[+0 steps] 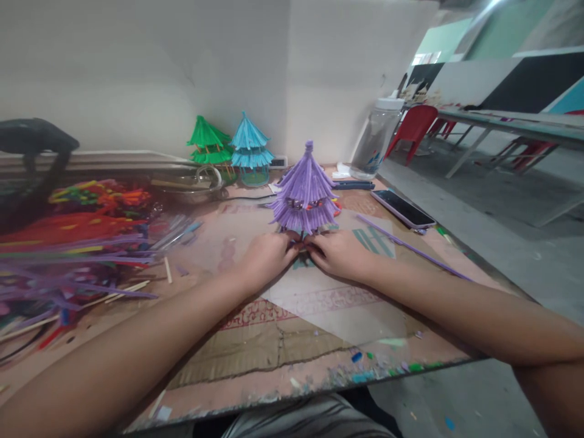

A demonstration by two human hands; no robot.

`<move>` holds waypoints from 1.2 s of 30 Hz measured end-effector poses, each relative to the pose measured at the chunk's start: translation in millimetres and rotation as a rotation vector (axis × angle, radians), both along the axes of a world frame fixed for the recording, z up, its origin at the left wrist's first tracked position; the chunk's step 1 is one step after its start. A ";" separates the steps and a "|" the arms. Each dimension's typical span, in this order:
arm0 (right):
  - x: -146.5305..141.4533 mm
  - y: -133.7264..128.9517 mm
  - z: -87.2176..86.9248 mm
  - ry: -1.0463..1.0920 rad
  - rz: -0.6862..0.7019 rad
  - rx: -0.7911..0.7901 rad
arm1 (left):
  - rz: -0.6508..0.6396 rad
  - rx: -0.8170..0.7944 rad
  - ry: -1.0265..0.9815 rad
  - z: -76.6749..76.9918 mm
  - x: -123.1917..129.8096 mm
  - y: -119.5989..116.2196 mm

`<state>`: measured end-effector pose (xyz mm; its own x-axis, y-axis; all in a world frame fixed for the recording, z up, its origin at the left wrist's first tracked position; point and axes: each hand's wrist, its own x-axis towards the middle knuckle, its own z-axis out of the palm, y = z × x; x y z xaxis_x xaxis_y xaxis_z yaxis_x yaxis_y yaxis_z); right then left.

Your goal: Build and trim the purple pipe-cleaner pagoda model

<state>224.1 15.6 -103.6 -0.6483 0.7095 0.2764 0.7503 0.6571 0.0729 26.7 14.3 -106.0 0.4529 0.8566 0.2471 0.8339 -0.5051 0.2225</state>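
Observation:
A two-tiered purple pagoda (306,182) made of fuzzy stems stands upright at the middle of the table. My left hand (269,258) grips its base from the left, fingers bent inward. From the right, my right hand (340,252) closes on the same base, its fingertips close to those of my left hand. The lower part of the pagoda is mostly hidden behind my fingers. Under both hands lies a cardboard sheet (255,347) with a red printed band. A loose purple stem (410,244) lies to the right of my right hand.
Green (207,143) and blue pagodas (250,146) stand by the wall. Colourful stems (91,243) and a metal bowl (187,185) are on the left. A phone (404,208) and a clear bottle (376,137) are on the right. Red chairs (413,131) stand beyond.

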 end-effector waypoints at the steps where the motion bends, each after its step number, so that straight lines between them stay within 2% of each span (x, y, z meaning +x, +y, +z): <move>1: 0.0 -0.2 0.0 0.003 0.007 0.010 | 0.001 0.001 0.021 0.4 0.5 0.0; 6: 0.7 -0.2 0.7 0.008 0.003 0.019 | 0.005 -0.005 0.067 2.2 -0.1 -0.5; 11: 4.0 -1.6 3.5 0.022 0.017 -0.020 | -0.018 -0.026 0.028 0.3 -2.7 -0.7; 16: 6.3 -0.2 3.0 0.075 0.030 -0.052 | 0.018 -0.036 -0.007 -0.2 -2.3 1.2; 21: 5.8 3.0 -0.3 0.009 0.178 0.051 | 0.003 -0.049 0.023 3.3 -0.8 3.4; 25: 4.2 2.9 -1.7 0.058 0.305 0.010 | 0.012 -0.048 0.040 3.0 -0.4 4.0; 28: 7.4 -0.7 3.6 0.135 0.276 -0.045 | 0.003 -0.054 0.008 1.2 -0.7 3.3; 31: 19.4 -3.6 16.8 0.127 0.199 -0.098 | -0.009 -0.064 -0.047 2.3 -3.1 2.2; 36: 51.1 3.1 35.8 0.181 -0.073 -0.136 | -0.067 -0.140 -0.083 19.3 -19.1 5.3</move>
